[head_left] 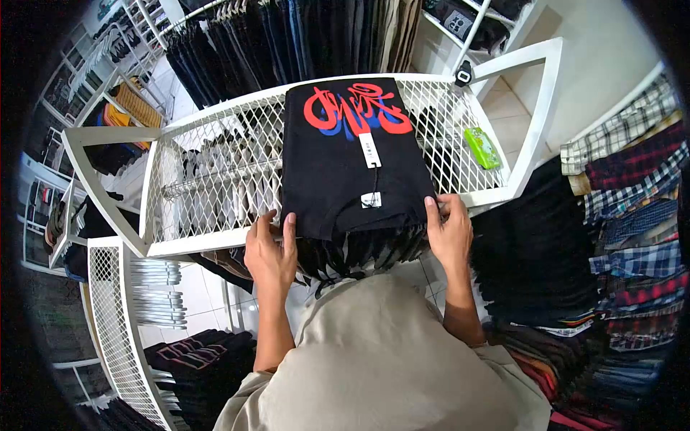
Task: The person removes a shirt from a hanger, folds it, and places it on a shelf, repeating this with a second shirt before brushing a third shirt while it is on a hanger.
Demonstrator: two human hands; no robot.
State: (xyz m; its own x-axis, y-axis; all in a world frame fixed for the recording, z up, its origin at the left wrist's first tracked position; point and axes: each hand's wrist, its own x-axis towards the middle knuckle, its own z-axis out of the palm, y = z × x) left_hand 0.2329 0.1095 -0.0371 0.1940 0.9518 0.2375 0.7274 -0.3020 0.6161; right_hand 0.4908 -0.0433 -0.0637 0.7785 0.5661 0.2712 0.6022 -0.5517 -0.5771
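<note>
A folded black T-shirt (pixel 330 169) lies flat on a white mesh-topped rack (pixel 208 248), its collar toward me. Red and blue lettering (pixel 359 111) covers its far part. A white hang tag (pixel 369 151) rests on the front, and a pale neck label (pixel 371 200) shows inside the collar. At the near left corner of the shirt, my left hand (pixel 272 251) touches the edge with its thumb, fingers apart by the rack's rim. My right hand (pixel 451 231) is at the near right corner in much the same pose, thumb against the cloth.
A bright green packet (pixel 481 148) lies on the mesh at right. A black digital watch (pixel 463 73) is at the rack's far right corner. Dark trousers (pixel 287 43) hang behind. Plaid shirts (pixel 636 223) line the right side, and a second white mesh rack (pixel 118 323) stands at left.
</note>
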